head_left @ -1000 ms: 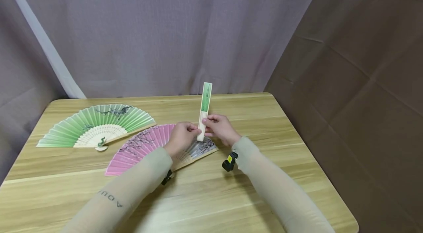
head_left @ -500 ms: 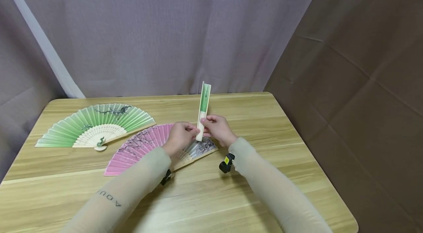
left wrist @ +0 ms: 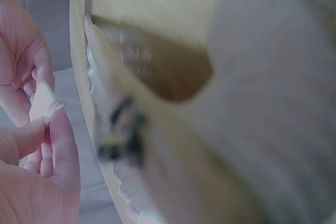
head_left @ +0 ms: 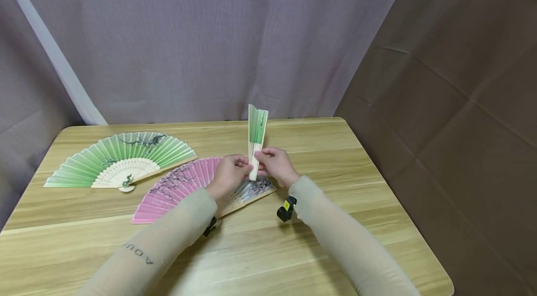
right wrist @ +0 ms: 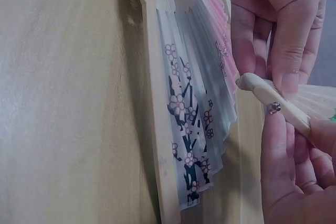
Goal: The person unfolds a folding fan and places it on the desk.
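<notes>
Both hands hold a partly spread green folding fan [head_left: 257, 130] upright above the middle of the table. My left hand [head_left: 230, 175] pinches its pale wooden ribs from the left, low down near the pivot. On the other side my right hand [head_left: 278, 164] grips the ribs between thumb and fingers. A metal rivet shows at the fan's pivot end [right wrist: 273, 107] in the right wrist view. Beneath the hands lies a spread pink and grey folding fan [head_left: 182, 186] with printed blossom branches, partly covered by the left hand and forearm.
A second green folding fan [head_left: 126, 156] lies spread at the back left of the wooden table [head_left: 268, 254]. Grey curtain [head_left: 201, 39] hangs behind the table's far edge, and brown cloth [head_left: 453, 100] hangs along the right side.
The held green fan was folded to a narrow strip a second ago. Its left side has swung leftward, so several green pleats now show. Both hands have hardly moved.
</notes>
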Motion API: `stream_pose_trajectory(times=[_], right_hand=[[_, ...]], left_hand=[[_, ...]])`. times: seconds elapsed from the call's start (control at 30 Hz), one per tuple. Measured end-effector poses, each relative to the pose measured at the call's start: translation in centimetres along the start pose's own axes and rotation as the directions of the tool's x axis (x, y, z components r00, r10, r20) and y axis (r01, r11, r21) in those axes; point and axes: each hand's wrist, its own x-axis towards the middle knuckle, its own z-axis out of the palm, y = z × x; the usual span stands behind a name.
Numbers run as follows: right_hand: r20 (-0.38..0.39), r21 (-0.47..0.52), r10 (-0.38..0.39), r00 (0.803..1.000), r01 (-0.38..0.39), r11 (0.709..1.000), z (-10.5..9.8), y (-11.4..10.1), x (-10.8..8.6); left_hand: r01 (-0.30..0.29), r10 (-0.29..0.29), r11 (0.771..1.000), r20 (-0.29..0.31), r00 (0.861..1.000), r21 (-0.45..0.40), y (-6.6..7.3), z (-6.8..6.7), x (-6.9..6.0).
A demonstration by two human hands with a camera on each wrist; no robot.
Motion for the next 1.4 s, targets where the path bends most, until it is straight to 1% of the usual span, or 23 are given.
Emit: stream_pose_trajectory(times=[0.13, 0.3, 0.57, 0.63, 0.73, 0.87, 0.97, 1.07, 1.27, 1.4], right_hand=[[-0.009, -0.004, -0.001, 1.0, 0.001, 1.0, 0.0, 0.03, -0.13], [-0.019, 0.001, 0.01, 1.0, -0.01, 1.0, -0.09, 0.12, -0.11], [-0.057, -0.01, 0.035, 0.998, -0.036, 0.999, -0.05, 0.34, 0.25], [-0.063, -0.008, 0.039, 0.997, -0.04, 0.999, -0.04, 0.33, 0.31], [-0.078, 0.015, 0.043, 0.996, -0.042, 0.999, -0.02, 0.29, 0.37], [-0.103, 0.057, 0.042, 0.994, -0.037, 0.998, 0.09, 0.12, 0.32], [-0.113, 0.081, 0.037, 0.993, -0.028, 0.996, 0.2, -0.07, 0.17], [-0.117, 0.093, 0.034, 0.993, -0.023, 0.995, 0.27, -0.23, 0.02], [-0.125, 0.082, 0.029, 0.992, -0.019, 0.996, 0.17, -0.24, -0.27], [-0.138, 0.096, 0.024, 0.99, -0.011, 0.995, -0.14, -0.1, -0.29]], left_hand=[[-0.018, 0.018, 1.0, -0.005, 1.0, 0.006, 0.1, 0.02, -0.16], [-0.055, 0.055, 0.998, -0.005, 0.998, 0.022, 0.06, 0.13, -0.16], [-0.056, 0.056, 0.998, 0.009, 0.998, 0.003, 0.08, 0.24, 0.02], [-0.052, 0.052, 0.999, 0.008, 0.999, -0.013, 0.03, 0.25, 0.06], [-0.043, 0.043, 0.997, 0.005, 0.999, -0.065, 0.02, 0.27, 0.04], [-0.014, 0.014, 0.987, 0.001, 1.0, -0.159, 0.28, 0.26, -0.1], [0.012, -0.014, 0.98, -0.005, 1.0, -0.198, 0.5, 0.19, -0.19], [0.031, -0.034, 0.981, -0.014, 0.999, -0.193, 0.55, 0.02, -0.19], [0.036, -0.044, 0.987, -0.047, 0.998, -0.154, 0.16, -0.39, -0.04], [0.04, -0.049, 0.985, -0.055, 0.997, -0.168, 0.02, -0.63, -0.09]])
